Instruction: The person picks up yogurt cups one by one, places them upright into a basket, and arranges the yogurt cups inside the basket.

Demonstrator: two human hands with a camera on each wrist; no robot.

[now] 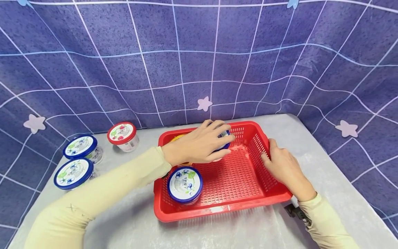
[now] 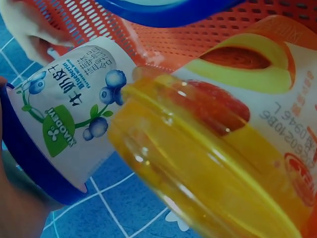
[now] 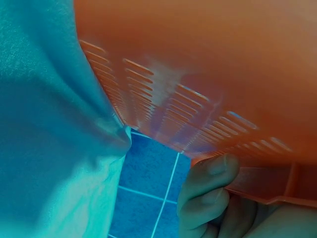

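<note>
In the head view, my left hand (image 1: 199,143) reaches over the red plastic basket (image 1: 233,176) and holds a blue-lidded blueberry cup (image 2: 74,106) by its lid, fingers spread over it. Close by in the basket is a yellow-lidded cup (image 2: 198,163) with a peach-like picture, mostly under my left forearm in the head view. Another blue-lidded blueberry cup (image 1: 185,185) sits upright in the basket's near left corner. My right hand (image 1: 283,166) grips the basket's right rim, thumb inside and fingers outside.
Left of the basket on the grey table (image 1: 124,214) stand a red-lidded cup (image 1: 122,135) and two blue-lidded cups, one farther (image 1: 80,147) and one nearer (image 1: 74,173). A blue-purple gridded curtain (image 1: 199,69) hangs behind the table and along its sides.
</note>
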